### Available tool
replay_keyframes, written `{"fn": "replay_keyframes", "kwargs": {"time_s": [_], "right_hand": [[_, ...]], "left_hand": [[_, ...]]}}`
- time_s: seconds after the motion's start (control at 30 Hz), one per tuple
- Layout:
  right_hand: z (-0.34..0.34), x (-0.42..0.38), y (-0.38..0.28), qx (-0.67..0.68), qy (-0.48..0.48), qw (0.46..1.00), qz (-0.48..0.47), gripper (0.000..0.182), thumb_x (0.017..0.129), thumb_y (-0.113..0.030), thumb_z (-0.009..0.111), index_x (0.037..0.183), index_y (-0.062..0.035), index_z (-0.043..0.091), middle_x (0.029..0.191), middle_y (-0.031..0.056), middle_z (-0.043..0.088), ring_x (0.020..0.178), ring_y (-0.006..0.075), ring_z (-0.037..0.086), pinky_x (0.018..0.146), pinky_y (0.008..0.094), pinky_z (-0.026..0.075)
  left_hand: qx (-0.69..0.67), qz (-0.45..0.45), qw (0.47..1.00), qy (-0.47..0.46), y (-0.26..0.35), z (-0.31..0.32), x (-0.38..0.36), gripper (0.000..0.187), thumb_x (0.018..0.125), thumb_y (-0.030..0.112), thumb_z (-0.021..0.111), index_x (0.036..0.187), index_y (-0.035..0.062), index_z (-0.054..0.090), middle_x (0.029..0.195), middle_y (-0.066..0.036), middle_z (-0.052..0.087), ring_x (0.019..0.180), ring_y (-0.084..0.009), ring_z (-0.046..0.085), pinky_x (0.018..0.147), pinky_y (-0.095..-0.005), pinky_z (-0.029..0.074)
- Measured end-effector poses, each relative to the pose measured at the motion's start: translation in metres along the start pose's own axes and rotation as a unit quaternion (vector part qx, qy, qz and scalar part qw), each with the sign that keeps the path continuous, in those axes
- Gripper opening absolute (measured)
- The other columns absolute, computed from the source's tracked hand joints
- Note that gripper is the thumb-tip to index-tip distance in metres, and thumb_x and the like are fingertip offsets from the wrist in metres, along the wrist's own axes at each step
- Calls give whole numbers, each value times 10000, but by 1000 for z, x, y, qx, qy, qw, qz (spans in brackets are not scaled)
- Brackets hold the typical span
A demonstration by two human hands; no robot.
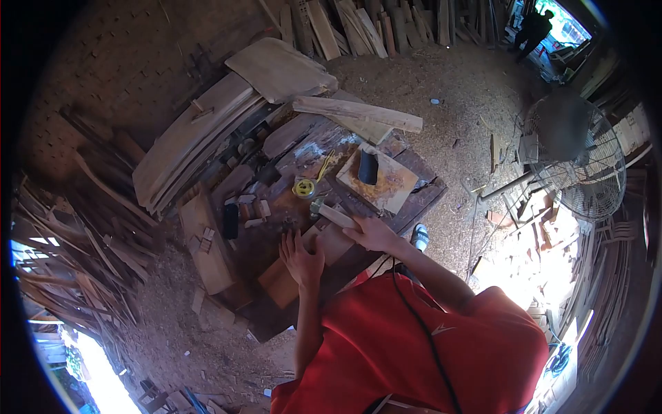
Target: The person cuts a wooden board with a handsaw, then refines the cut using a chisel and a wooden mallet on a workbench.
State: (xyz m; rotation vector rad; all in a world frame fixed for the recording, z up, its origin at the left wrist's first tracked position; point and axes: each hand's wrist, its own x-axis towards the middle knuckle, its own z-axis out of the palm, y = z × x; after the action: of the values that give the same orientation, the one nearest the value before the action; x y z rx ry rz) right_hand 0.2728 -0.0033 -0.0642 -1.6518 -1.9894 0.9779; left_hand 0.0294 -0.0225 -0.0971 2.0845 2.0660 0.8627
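My right hand grips the wooden handle of a hammer, whose head points toward the yellow tape measure. My left hand lies flat, fingers spread, on a light wooden piece at the near edge of the dark workbench. A small nail-like spot sits just beyond the left fingertips, too small to tell. My red shirt fills the lower frame.
On the bench lie a stained square board with a black object, small wood blocks and a dark stone-like bar. Planks stack at left. A standing fan is at right. Another person stands far off.
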Motion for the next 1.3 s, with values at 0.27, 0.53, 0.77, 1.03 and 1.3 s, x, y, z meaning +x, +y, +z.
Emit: {"fn": "replay_keyframes", "kwargs": {"time_s": [0.27,0.53,0.77,1.03,1.3], "right_hand": [[-8,-5,-13,8,-26,999,39,594,1044,-551,564,1225,9,643,979,323,726,961,522,707,892,595,556],[-1,-9,-14,-22,21,999,9,558,1049,-523,570,1217,4,638,903,328,712,899,526,707,838,601,567],[-4,-7,-14,-29,-12,999,20,604,1056,-545,536,1305,-3,628,968,311,736,952,511,714,884,599,564],[-7,-6,-15,-20,-15,999,27,611,1057,-552,529,1293,2,632,970,313,735,949,516,711,886,600,562],[-7,-5,-15,-14,-11,999,30,610,1069,-560,502,1251,5,644,940,309,731,935,516,710,873,594,561]], "left_hand": [[-8,0,1000,-3,0,-2,-2,566,945,353,730,1391,17,637,1477,-212,598,1448,-393,496,1249,-546,332],[-36,8,999,18,0,-3,-1,547,926,357,758,1342,17,654,1473,-211,598,1438,-407,501,1224,-555,355],[-126,90,988,21,-3,-5,-6,201,912,205,785,1047,69,726,1487,-190,573,1422,-420,506,1163,-550,404],[-140,92,986,3,3,-9,-3,133,918,170,771,1026,96,749,1470,-175,582,1392,-416,531,1139,-540,431],[-155,98,983,1,1,-8,-2,152,901,157,783,1031,89,746,1438,-172,599,1361,-416,553,1124,-540,448]]}}
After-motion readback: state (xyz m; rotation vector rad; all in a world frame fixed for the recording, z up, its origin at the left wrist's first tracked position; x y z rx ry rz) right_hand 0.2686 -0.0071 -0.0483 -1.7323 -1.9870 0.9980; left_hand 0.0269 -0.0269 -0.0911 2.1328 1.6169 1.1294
